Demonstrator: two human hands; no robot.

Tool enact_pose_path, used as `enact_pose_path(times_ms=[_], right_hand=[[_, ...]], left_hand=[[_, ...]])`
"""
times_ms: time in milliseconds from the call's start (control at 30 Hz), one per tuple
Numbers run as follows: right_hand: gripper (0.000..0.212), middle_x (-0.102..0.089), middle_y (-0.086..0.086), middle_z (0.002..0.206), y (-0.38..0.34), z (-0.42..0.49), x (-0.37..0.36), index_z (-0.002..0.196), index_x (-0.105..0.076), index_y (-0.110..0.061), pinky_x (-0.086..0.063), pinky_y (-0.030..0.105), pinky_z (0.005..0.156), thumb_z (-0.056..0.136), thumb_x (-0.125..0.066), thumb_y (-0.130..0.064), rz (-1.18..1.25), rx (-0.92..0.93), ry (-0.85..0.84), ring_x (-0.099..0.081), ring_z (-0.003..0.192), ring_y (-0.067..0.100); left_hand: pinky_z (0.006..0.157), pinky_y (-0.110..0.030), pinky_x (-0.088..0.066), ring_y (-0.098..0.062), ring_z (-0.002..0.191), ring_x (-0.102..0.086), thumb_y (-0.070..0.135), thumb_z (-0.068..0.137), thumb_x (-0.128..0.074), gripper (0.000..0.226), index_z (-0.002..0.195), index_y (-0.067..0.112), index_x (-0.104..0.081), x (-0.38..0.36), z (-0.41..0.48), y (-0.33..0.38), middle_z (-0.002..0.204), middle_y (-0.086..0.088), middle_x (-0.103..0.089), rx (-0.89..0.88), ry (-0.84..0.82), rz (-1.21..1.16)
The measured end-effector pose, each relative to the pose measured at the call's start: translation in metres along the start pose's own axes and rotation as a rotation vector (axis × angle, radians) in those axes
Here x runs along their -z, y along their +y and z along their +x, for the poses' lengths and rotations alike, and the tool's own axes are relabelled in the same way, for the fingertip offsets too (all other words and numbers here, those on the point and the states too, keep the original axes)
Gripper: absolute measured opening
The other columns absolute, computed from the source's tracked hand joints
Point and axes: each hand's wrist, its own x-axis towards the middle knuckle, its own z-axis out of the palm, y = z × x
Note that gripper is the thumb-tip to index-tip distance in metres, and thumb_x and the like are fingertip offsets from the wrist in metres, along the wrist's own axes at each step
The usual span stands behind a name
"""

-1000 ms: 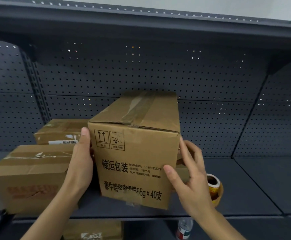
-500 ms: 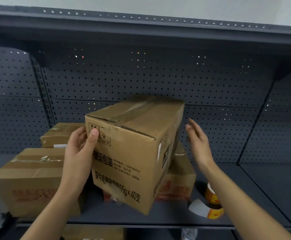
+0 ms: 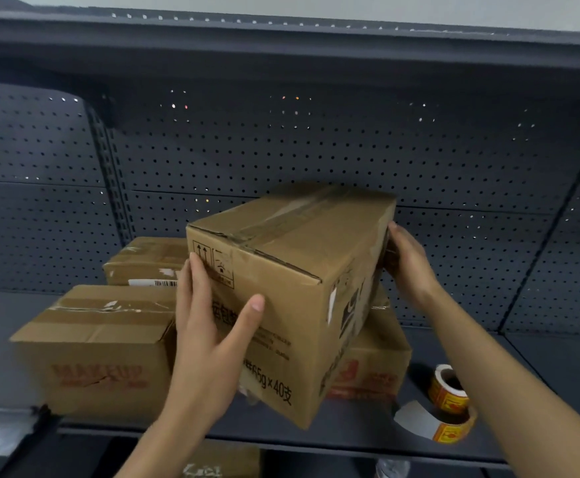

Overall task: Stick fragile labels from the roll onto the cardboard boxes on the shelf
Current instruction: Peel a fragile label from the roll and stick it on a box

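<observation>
five cardboard boxes show: four on the shelf and a fifth box on the level beneath. there is one label roll and two hands.

the tilted box is held up between both hands near the middle of the shelf's front edge, one corner turned toward the camera. the left hand lies flat on its printed face, its grip spread wide with fingers straight and thumb splayed, pressing the cardboard. the right hand takes the far end, its grip closed round the back corner.

a left front box sits at the front edge, a barcode box behind it toward the back panel. a red-printed box lies under the tilted box's far end.

the label roll stands by the front edge, right of the boxes, with a loose strip curling off it.
</observation>
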Motion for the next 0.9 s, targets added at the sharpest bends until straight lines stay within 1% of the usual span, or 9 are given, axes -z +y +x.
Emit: enact_pose_path(times_ms=[67, 133, 233, 433, 533, 633, 700, 800, 900], right_hand=[[0.089, -0.055, 0.000, 0.146, -0.005, -0.010, 0.002, 0.145, -0.049, -0.031, -0.037, 0.050, 0.116, 0.072, -0.064, -0.082, -0.012, 0.006, 0.050, -0.050, 0.136, 0.020], [0.061, -0.058, -0.005, 0.141, -0.014, -0.027, 0.002, 0.136, -0.055, -0.038, -0.039, 0.044, 0.114, 0.084, -0.062, -0.069, -0.034, 0.044, 0.077, -0.053, 0.132, 0.016], [0.022, -0.064, -0.014, 0.127, -0.020, -0.051, 0.009, 0.119, -0.057, -0.047, -0.044, 0.030, 0.103, 0.097, -0.058, -0.044, -0.062, 0.103, 0.103, -0.059, 0.118, 0.003], [0.037, -0.065, -0.017, 0.115, -0.021, -0.084, 0.024, 0.118, -0.054, -0.041, -0.052, 0.009, 0.074, 0.092, -0.069, -0.019, -0.161, 0.202, 0.217, -0.063, 0.095, -0.015], [0.050, -0.066, -0.007, 0.121, -0.013, -0.091, 0.028, 0.130, -0.050, -0.031, -0.056, 0.015, 0.079, 0.088, -0.075, -0.020, -0.222, 0.202, 0.268, -0.065, 0.103, -0.004], [0.059, -0.062, -0.004, 0.129, -0.005, -0.092, 0.026, 0.135, -0.046, -0.027, -0.056, 0.037, 0.097, 0.085, -0.077, -0.027, -0.280, 0.193, 0.305, -0.062, 0.115, 0.010], [0.064, -0.059, -0.011, 0.131, -0.003, -0.090, 0.021, 0.138, -0.043, -0.026, -0.053, 0.041, 0.102, 0.084, -0.077, -0.033, -0.311, 0.192, 0.326, -0.059, 0.117, 0.004], [0.059, -0.052, -0.032, 0.114, -0.004, -0.088, 0.011, 0.136, -0.042, -0.027, -0.049, 0.031, 0.102, 0.087, -0.075, -0.035, -0.364, 0.195, 0.364, -0.052, 0.102, -0.019], [0.053, -0.047, -0.038, 0.107, -0.004, -0.087, 0.007, 0.130, -0.042, -0.033, -0.048, 0.027, 0.098, 0.088, -0.074, -0.035, -0.385, 0.203, 0.391, -0.049, 0.096, -0.021]], left_hand=[[0.115, -0.024, -0.004, 0.026, 0.138, 0.014, 0.087, 0.069, -0.045, 0.109, 0.155, 0.050, 0.010, -0.002, 0.006, -0.001, 0.160, 0.038, 0.012, 0.015, -0.040, -0.034], [0.113, -0.021, -0.003, 0.031, 0.133, 0.014, 0.093, 0.066, -0.044, 0.114, 0.155, 0.048, 0.011, -0.002, 0.017, -0.002, 0.160, 0.037, 0.014, 0.014, -0.069, -0.066], [0.119, -0.024, -0.006, 0.016, 0.147, 0.006, 0.102, 0.058, -0.039, 0.124, 0.157, 0.044, 0.009, 0.000, 0.033, -0.004, 0.164, 0.030, 0.009, 0.008, -0.111, -0.132], [0.125, -0.051, -0.014, -0.007, 0.154, -0.016, 0.096, 0.075, -0.032, 0.097, 0.156, 0.050, -0.007, -0.002, 0.088, -0.028, 0.167, 0.017, -0.017, 0.048, -0.339, -0.226], [0.122, -0.046, -0.024, -0.004, 0.146, -0.036, 0.093, 0.078, -0.032, 0.088, 0.152, 0.046, -0.033, -0.006, 0.107, -0.025, 0.156, 0.017, -0.042, 0.079, -0.409, -0.252], [0.117, -0.038, -0.034, -0.001, 0.121, -0.060, 0.075, 0.088, -0.031, 0.049, 0.104, 0.055, -0.073, -0.014, 0.115, -0.008, 0.111, 0.023, -0.073, 0.113, -0.382, -0.302], [0.118, -0.046, -0.034, -0.014, 0.118, -0.062, 0.060, 0.102, -0.025, 0.052, 0.084, 0.057, -0.074, -0.018, 0.120, -0.008, 0.093, 0.021, -0.076, 0.118, -0.304, -0.267], [0.118, -0.049, -0.034, -0.016, 0.121, -0.060, 0.061, 0.103, -0.021, 0.054, 0.090, 0.058, -0.073, -0.021, 0.121, -0.020, 0.103, 0.018, -0.076, 0.110, -0.262, -0.303], [0.114, -0.044, -0.039, -0.012, 0.129, -0.058, 0.078, 0.086, -0.029, 0.062, 0.119, 0.045, -0.069, -0.021, 0.111, -0.032, 0.130, 0.009, -0.069, 0.109, -0.346, -0.459]])
